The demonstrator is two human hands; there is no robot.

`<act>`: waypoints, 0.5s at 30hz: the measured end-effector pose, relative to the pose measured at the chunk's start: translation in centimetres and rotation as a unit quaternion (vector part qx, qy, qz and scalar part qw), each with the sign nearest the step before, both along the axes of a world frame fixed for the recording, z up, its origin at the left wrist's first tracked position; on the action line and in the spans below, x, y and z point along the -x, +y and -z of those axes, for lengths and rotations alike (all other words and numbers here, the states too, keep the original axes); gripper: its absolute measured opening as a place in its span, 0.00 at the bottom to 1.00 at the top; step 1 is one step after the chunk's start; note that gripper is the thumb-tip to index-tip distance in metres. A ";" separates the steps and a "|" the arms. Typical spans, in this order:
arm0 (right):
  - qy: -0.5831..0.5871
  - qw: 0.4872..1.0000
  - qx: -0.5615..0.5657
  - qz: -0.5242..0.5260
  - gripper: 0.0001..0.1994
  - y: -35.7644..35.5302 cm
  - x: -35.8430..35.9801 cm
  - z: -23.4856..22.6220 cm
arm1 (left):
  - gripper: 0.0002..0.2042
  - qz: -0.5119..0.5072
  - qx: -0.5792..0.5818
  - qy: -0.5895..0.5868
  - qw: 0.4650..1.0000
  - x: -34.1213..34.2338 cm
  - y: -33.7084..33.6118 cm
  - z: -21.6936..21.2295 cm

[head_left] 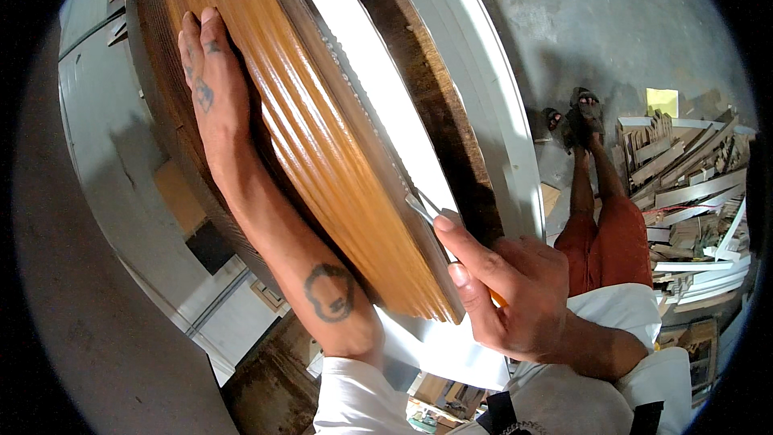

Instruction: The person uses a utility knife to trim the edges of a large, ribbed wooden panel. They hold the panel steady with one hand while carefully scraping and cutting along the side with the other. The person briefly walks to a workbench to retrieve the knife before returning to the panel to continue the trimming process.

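A long fluted wood panel [322,137], glossy and honey brown, runs diagonally from upper left to lower centre. My left hand [211,72] lies along its left side, fingers stretched out toward the far end and together. In my right hand [511,294] is a slim tool [420,208] with a metal blade and what looks like an orange handle, mostly hidden by my fingers. Its tip touches the panel's right edge, where a pale, beaded line [354,80] follows the seam. My right index finger stretches along the tool.
Beside the panel run a white strip [362,24], a dark brown wood board [435,89] and a curved-looking white board [491,72]. Offcuts of wood [684,169] are heaped on the grey floor [596,16] at right, near my sandalled feet [588,109]. White panels [113,121] stand at left.
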State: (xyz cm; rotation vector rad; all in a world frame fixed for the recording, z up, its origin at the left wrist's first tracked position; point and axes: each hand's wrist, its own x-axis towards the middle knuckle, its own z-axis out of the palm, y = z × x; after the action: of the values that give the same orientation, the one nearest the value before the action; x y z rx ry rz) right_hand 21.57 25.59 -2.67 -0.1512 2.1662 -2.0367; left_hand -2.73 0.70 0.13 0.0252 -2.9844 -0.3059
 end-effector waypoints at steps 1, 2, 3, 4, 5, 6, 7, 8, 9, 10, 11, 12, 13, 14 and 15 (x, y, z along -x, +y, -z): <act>0.001 1.000 -0.010 -0.009 0.19 0.2 0.4 0.1 | 0.41 0.003 -0.004 -0.004 1.000 0.3 -0.5 0.8; 0.002 1.000 -0.020 -0.018 0.19 0.3 0.6 0.3 | 0.41 0.008 -0.012 -0.009 1.000 0.3 -1.0 1.7; 0.005 1.000 -0.004 -0.004 0.19 0.2 0.5 0.4 | 0.41 -0.003 -0.009 -0.008 1.000 0.2 -0.7 1.5; 0.007 1.000 0.011 0.011 0.19 0.1 0.3 0.6 | 0.41 -0.013 -0.007 -0.008 1.000 0.1 -0.4 1.4; 0.008 0.999 0.024 0.027 0.19 0.1 0.2 0.8 | 0.41 -0.042 -0.003 -0.018 0.999 0.0 -0.1 1.4; -0.003 1.000 0.020 0.018 0.19 0.3 0.3 0.8 | 0.42 -0.055 -0.004 -0.019 0.998 -0.4 0.3 1.7; -0.015 1.000 0.017 0.010 0.19 0.7 0.4 0.7 | 0.42 -0.067 -0.005 -0.020 0.998 -0.9 1.5 1.7; -0.029 1.000 0.012 0.002 0.19 1.0 0.6 0.7 | 0.42 -0.065 -0.013 -0.013 0.998 -2.0 5.4 1.6; -0.010 0.999 0.034 -0.015 0.19 0.8 0.6 -0.6 | 0.42 -0.085 0.007 0.008 0.996 -3.0 5.9 -1.7; -0.008 0.999 0.037 -0.017 0.19 0.7 0.6 -0.6 | 0.42 -0.091 0.009 0.009 0.996 -3.3 6.8 -2.2; -0.011 0.999 0.038 -0.014 0.19 0.7 0.6 -0.4 | 0.42 -0.094 0.017 -0.006 0.995 -3.0 7.0 -2.0; -0.042 0.998 0.044 -0.031 0.19 0.8 0.6 -0.4 | 0.42 -0.079 0.015 -0.009 0.997 -2.8 6.7 -1.6; -0.072 0.995 0.050 -0.049 0.19 1.1 0.7 -0.7 | 0.42 -0.064 0.015 -0.010 0.998 -2.7 6.2 -1.3; -0.102 0.991 0.057 -0.067 0.19 1.3 0.7 -0.9 | 0.42 -0.058 0.014 -0.011 0.998 -2.5 5.9 -1.0; -0.089 0.993 0.058 -0.048 0.19 1.1 0.7 -0.7 | 0.42 -0.057 0.015 -0.013 0.998 -2.4 5.6 -0.8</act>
State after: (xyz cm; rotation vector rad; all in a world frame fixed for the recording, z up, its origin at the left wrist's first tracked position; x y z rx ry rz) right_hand 20.90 26.66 -1.97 -0.0812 1.9006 -2.0376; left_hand -0.34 6.30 0.96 0.1963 -2.9976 -0.2480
